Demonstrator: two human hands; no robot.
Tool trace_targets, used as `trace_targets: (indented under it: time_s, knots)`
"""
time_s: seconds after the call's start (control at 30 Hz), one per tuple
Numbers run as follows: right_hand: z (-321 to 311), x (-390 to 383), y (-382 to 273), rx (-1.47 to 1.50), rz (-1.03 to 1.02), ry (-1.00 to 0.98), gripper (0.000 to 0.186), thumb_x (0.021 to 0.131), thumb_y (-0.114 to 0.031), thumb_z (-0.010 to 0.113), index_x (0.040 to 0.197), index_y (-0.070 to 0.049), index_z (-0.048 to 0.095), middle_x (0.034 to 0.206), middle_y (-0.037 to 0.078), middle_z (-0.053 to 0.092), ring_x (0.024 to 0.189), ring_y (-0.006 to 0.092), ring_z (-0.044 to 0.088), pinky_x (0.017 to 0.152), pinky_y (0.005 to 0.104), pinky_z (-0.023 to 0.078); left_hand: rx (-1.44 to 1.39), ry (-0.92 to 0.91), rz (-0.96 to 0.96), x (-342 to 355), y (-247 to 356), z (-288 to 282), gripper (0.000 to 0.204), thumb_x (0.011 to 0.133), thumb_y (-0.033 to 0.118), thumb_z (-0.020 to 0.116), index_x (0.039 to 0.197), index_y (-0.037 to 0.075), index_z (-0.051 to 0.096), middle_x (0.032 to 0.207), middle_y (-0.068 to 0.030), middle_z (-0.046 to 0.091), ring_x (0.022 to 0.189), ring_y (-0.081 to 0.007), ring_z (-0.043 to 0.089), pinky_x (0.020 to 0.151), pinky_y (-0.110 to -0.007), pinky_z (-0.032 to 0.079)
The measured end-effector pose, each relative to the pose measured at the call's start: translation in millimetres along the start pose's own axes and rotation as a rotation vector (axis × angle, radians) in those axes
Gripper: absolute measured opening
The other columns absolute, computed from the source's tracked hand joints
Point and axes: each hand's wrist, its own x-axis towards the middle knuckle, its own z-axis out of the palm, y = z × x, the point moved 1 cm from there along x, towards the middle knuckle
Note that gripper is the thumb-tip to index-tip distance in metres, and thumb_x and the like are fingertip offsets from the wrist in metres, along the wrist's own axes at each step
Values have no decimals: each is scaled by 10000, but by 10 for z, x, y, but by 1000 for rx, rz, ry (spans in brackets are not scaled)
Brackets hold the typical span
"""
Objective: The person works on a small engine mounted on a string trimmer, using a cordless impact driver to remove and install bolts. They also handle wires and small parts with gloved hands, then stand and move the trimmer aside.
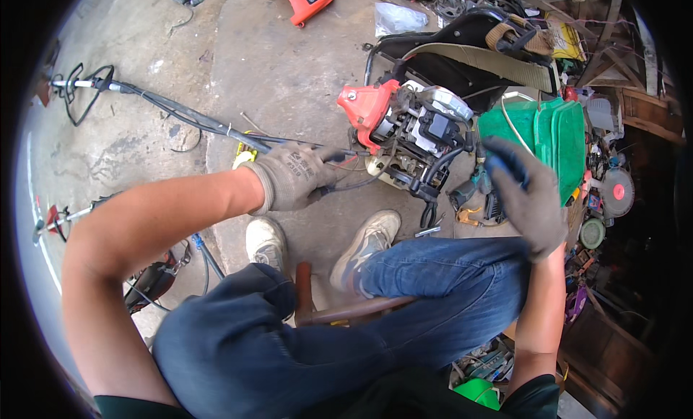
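Note:
A small engine (pixel 426 130) with a red cover (pixel 366 110) and exposed metal parts lies on the floor ahead of me. My left hand (pixel 294 175), in a grey work glove, is closed around a dark cable (pixel 364 182) that runs to the engine. Further left, a long black shaft (pixel 191 118) with cables along it stretches across the floor. My right hand (pixel 530 202), gloved with dark fingertips, is raised right of the engine. Its fingers are apart, with no held thing visible. Close to it lies a teal power drill (pixel 473 184).
A green plastic bin (pixel 567 141) stands at the right, before shelves of clutter. Behind the engine lies a black padded frame (pixel 484 65). A red plastic part (pixel 303 2) and a clear plastic bag (pixel 398 19) lie farther off. A brown stool-like frame (pixel 354 311) sits between my legs.

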Motion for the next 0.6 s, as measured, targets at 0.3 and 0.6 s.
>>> trace_targets:
  time_s: [0.3,0.6]
  knots:
    - [1575,-89,-255,-56,-46,-451,720,869,-239,678,1477,-11,368,1394,293,496,1297,415,501,1092,415,403,-730,234,-25,55,-105,628,419,835,122,695,1233,47,588,1288,-160,596,1188,-316,589,1011,-405,472]
    - [1867,-218,-45,-94,26,-355,396,855,-237,661,1185,-25,610,1043,226,647,970,409,640,833,474,516,-582,308,19,242,-56,905,539,784,97,699,1308,136,580,1335,-150,573,1204,-347,572,1007,-443,483]
